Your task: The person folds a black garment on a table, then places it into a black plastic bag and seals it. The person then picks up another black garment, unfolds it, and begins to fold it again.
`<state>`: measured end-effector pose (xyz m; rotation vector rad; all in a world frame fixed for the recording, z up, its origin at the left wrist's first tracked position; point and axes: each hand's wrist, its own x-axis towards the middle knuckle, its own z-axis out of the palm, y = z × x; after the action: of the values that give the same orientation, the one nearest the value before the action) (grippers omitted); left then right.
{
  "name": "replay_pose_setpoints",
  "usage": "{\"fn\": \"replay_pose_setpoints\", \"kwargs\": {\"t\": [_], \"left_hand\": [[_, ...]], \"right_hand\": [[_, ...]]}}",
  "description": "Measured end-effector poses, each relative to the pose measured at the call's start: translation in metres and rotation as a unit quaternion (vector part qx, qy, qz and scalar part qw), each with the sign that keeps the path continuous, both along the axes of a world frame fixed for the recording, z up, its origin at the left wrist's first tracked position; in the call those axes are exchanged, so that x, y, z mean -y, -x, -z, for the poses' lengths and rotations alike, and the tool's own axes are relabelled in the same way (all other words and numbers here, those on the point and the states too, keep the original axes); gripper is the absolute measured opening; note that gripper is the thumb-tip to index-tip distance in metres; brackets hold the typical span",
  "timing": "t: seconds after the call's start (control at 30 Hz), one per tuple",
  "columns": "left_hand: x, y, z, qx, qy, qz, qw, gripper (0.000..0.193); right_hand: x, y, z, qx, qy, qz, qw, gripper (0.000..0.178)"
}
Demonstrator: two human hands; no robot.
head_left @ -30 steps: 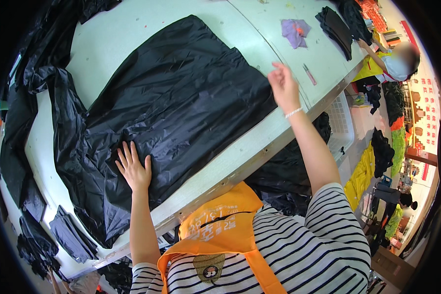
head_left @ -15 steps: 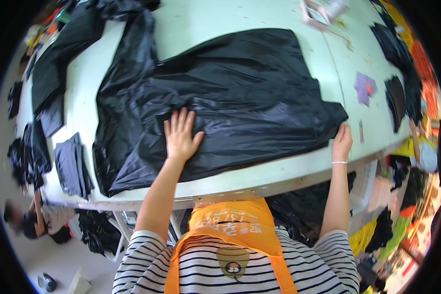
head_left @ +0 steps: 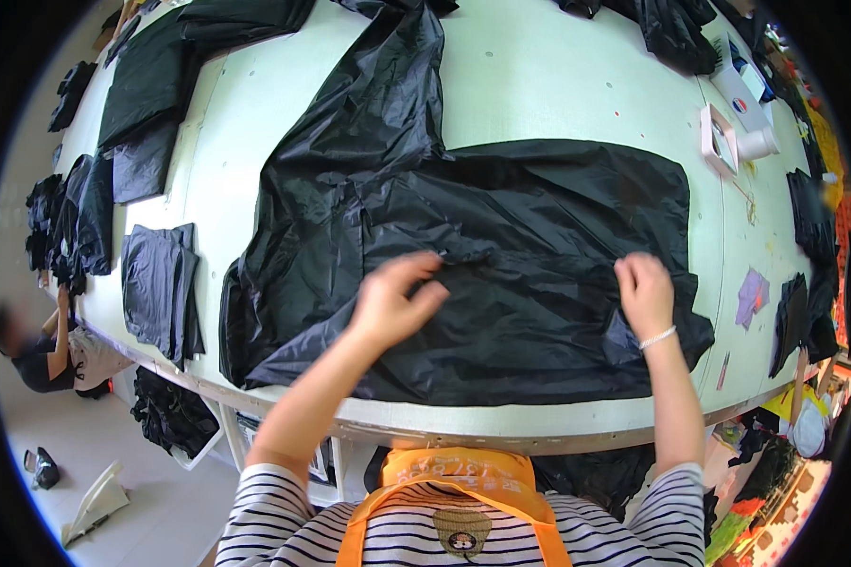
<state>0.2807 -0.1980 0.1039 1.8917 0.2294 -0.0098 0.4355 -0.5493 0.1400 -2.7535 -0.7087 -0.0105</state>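
A glossy black garment (head_left: 501,350) lies spread and wrinkled across the pale table, with a long sleeve-like part (head_left: 388,85) stretching toward the far side. My left hand (head_left: 397,300) is over its middle, beside a raised crease. The thumb stands apart from the slightly bent, motion-blurred fingers, and no cloth shows between them. On the right part of the garment, my right hand (head_left: 647,295) has its fingers bent down and closed on the cloth. A small flap of fabric (head_left: 619,340) is turned up beside that wrist; the right thumb is hidden.
Folded dark cloth (head_left: 161,288) lies at the left, near more black pieces (head_left: 147,104). At the right are a pink box (head_left: 719,142), a white cup (head_left: 756,144), a purple scrap (head_left: 751,298) and a small slim tool (head_left: 723,370). Another person (head_left: 52,345) works at far left.
Both hands have moved over the garment: the left has risen from lying flat, and the right has left the lower right corner and come inward. The whole view has shifted.
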Motion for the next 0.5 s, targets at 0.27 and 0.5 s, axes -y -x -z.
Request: {"fn": "replay_pose_setpoints", "kwargs": {"t": [0.27,0.5], "left_hand": [[-0.232,-0.176,0.011,-0.155,-0.415,-0.184,0.878,0.111],[-0.241,-0.204,0.046,-0.207,-0.467,-0.042,0.859,0.055]], "right_hand": [[-0.07,-0.176,0.038,0.059,0.265,-0.064,0.96,0.071],[-0.023,-0.217,0.041,-0.113,0.158,-0.056,0.979,0.026]]}}
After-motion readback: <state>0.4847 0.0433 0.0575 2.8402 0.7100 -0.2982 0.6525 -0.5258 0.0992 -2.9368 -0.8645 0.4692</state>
